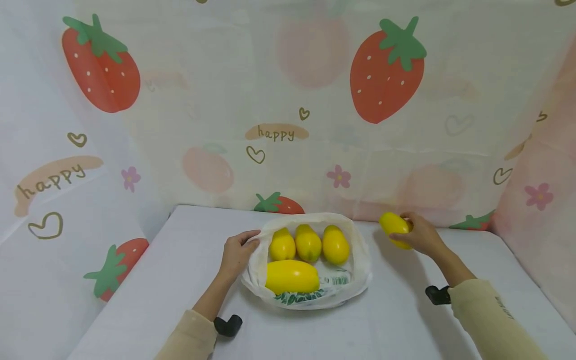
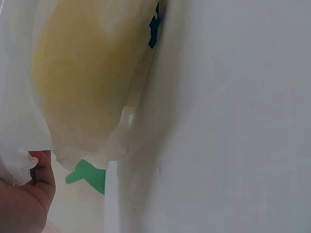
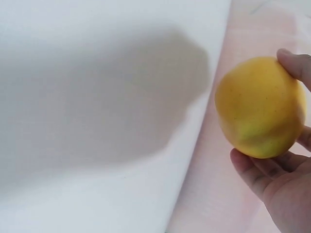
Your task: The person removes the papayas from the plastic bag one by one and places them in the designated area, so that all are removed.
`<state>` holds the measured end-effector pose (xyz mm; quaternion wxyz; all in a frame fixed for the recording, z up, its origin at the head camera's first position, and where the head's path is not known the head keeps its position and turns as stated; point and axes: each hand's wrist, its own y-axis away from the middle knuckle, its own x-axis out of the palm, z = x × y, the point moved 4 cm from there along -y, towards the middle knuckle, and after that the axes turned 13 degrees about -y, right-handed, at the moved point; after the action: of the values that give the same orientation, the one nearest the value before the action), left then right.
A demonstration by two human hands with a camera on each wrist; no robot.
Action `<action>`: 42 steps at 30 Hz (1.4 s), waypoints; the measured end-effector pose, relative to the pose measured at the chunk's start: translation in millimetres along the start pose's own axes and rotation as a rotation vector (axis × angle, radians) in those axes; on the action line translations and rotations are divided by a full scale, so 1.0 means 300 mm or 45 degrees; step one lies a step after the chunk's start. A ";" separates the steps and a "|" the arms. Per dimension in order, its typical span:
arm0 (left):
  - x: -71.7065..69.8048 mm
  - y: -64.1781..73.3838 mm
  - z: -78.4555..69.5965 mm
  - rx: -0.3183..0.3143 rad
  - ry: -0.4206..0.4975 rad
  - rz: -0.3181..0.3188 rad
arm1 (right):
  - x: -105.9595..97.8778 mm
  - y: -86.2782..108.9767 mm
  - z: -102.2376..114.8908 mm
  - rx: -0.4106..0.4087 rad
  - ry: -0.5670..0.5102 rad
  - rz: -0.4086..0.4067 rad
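Observation:
A white plastic bag [image 1: 360, 280] stands open on the table, with a green leaf print and a barcode showing inside. Three smooth yellow oval fruits [image 1: 308, 243] lie along its far side, and a larger, longer yellow fruit [image 1: 292, 277] lies across the near side. My left hand [image 1: 236, 254] pinches the bag's left rim; in the left wrist view, its fingers [image 2: 44, 177] curl at the plastic. To the right of the bag, my right hand [image 1: 422, 234] grips another yellow oval fruit [image 3: 260, 107] between thumb and fingers, raised above the table.
The white-covered table [image 1: 180, 260] ends at a printed cloth backdrop [image 1: 387, 150] with strawberries and hearts. Cloth also hangs at the left and right sides. Black wrist mounts [image 1: 228, 326] sit at both sleeve cuffs. The right arm casts a shadow on the table.

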<state>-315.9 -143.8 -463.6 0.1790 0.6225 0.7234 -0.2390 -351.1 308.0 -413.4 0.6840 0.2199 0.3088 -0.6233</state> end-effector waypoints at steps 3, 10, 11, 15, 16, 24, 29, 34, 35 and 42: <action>-0.001 0.002 -0.003 0.011 0.007 -0.005 | 0.011 -0.004 -0.011 0.010 -0.008 -0.005; -0.002 0.006 -0.009 0.018 -0.011 -0.003 | 0.028 -0.007 -0.029 0.012 0.013 -0.017; -0.002 0.006 -0.010 0.019 -0.012 -0.004 | 0.030 -0.008 -0.031 0.013 0.015 -0.018; -0.001 0.006 -0.009 0.026 -0.010 -0.014 | 0.035 -0.010 -0.037 0.034 0.032 -0.017; -0.001 0.006 -0.009 0.026 -0.009 -0.015 | 0.036 -0.010 -0.038 0.041 0.035 -0.017; 0.000 0.008 -0.007 0.010 -0.008 -0.012 | 0.051 -0.009 -0.054 0.129 0.028 -0.041; -0.001 0.008 -0.005 0.011 -0.011 -0.015 | 0.069 -0.024 -0.075 0.145 0.045 -0.095; 0.002 0.004 0.000 -0.001 -0.006 -0.010 | 0.088 -0.034 -0.090 0.187 0.068 -0.129; 0.002 0.004 0.001 -0.004 -0.005 -0.010 | 0.090 -0.034 -0.091 0.197 0.072 -0.130; 0.000 0.005 0.001 -0.003 0.002 -0.010 | 0.095 -0.034 -0.076 0.219 0.100 -0.119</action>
<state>-314.4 -144.0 -464.1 0.1784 0.6197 0.7262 -0.2383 -363.6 302.0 -448.7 0.6202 0.2876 0.2905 -0.6696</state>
